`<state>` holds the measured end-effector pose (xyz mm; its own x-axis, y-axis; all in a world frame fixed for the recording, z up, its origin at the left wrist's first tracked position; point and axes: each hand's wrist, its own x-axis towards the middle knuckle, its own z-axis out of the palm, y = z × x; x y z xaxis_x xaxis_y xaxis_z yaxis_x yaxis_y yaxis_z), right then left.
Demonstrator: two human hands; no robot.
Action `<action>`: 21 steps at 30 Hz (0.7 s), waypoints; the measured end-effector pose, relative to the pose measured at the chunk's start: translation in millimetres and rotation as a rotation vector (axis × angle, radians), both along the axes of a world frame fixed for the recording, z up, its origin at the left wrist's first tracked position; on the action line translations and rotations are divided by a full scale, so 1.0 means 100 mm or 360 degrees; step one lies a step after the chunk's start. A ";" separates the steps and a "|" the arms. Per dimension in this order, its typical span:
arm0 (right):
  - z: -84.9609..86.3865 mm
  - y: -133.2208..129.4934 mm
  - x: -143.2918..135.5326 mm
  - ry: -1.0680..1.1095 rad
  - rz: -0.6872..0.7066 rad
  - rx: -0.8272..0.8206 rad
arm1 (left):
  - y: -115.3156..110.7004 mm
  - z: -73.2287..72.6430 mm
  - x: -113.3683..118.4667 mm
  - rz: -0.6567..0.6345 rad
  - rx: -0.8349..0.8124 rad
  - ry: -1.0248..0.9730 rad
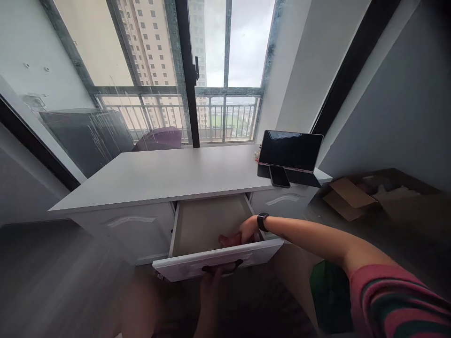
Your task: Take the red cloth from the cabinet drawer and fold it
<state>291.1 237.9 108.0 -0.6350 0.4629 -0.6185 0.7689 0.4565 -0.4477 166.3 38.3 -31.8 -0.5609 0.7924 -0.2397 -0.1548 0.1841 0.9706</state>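
Observation:
The middle drawer [207,220] of a white desk [169,176] stands pulled out. My left hand [215,274] comes up from below and grips the dark handle [221,268] on the drawer's front panel. My right hand [246,231], with a black watch [262,221] on the wrist, reaches down inside the drawer at its front right. A small reddish thing [227,241] lies under its fingers; the drawer front hides whether the fingers close on it. The rest of the drawer floor looks bare.
A tablet [291,150] stands propped on the desk's right end with a phone [279,176] lying before it. Closed drawers flank the open one. An open cardboard box [347,197] sits on the floor to the right. Beyond the desk are a window and a balcony railing [211,117].

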 end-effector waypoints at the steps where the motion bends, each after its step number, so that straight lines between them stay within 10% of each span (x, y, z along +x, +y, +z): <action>1: 0.10 0.03 0.04 -0.0004 0.0006 -0.0098 | 0.00 0.04 0.00 -0.0007 0.0003 -0.0015; 5: 0.59 0.03 0.33 0.0585 -0.0058 -0.0312 | 0.06 0.21 -0.02 -0.0033 0.0051 -0.0076; 9: 0.78 -0.37 0.73 0.0903 -0.0249 0.0607 | 0.20 0.35 -0.02 -0.0006 0.0088 -0.0178; 15: -0.08 -1.08 0.96 0.0874 -0.0928 0.1616 | 0.44 0.39 -0.04 0.0031 0.0160 -0.0227; 21: -0.88 -1.10 0.30 0.1026 -0.1420 0.1869 | 0.46 0.42 -0.06 -0.0082 0.0163 -0.0132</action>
<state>321.5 127.4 19.9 0.0826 0.8116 0.5784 0.7958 0.2956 -0.5285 159.9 84.8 10.3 -0.5006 0.8423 -0.1998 -0.2280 0.0944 0.9691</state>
